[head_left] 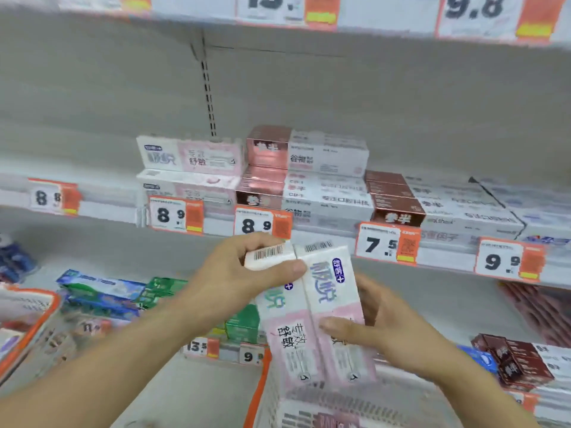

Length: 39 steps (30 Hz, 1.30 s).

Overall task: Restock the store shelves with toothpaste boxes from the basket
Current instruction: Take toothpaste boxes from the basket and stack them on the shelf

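I counted two hands, the left hand (234,273) and the right hand (386,325), and between them two white-and-pink toothpaste boxes (309,310). On the middle shelf (102,208) two matching boxes (190,173) were stacked, with five price tags (262,225) on its edge.

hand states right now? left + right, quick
Left hand: grips the top ends of the two pink-and-white toothpaste boxes, thumb across them.
Right hand: holds the same boxes lower down, thumb on the front.
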Each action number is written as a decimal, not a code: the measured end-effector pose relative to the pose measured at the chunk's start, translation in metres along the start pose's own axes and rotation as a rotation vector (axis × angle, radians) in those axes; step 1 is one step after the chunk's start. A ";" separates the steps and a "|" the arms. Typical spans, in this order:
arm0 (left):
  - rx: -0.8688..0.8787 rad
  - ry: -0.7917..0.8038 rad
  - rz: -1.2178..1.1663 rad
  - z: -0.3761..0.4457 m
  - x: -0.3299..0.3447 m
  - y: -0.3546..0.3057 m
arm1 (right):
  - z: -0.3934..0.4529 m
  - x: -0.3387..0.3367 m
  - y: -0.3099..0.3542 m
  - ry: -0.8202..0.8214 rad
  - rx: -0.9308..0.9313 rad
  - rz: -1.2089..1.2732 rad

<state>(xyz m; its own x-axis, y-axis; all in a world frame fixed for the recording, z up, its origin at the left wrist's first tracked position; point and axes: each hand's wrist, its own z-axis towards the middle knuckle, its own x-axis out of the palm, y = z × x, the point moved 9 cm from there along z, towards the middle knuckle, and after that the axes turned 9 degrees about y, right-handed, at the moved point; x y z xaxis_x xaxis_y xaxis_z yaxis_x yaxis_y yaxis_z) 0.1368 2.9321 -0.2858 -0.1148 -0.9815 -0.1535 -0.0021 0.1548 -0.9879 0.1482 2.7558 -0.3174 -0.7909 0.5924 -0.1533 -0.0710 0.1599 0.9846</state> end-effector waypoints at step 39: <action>0.179 -0.449 -0.409 -0.020 -0.189 0.030 | 0.383 -0.024 0.201 -0.010 0.195 -1.180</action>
<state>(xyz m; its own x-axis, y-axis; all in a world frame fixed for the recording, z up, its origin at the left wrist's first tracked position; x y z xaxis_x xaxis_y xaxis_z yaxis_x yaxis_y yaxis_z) 0.1386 3.1240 -0.2858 0.2884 -0.9149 0.2824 0.2135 -0.2260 -0.9504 0.3859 3.0763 -0.1479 -0.2952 0.0056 -0.9554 -0.6561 0.7257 0.2070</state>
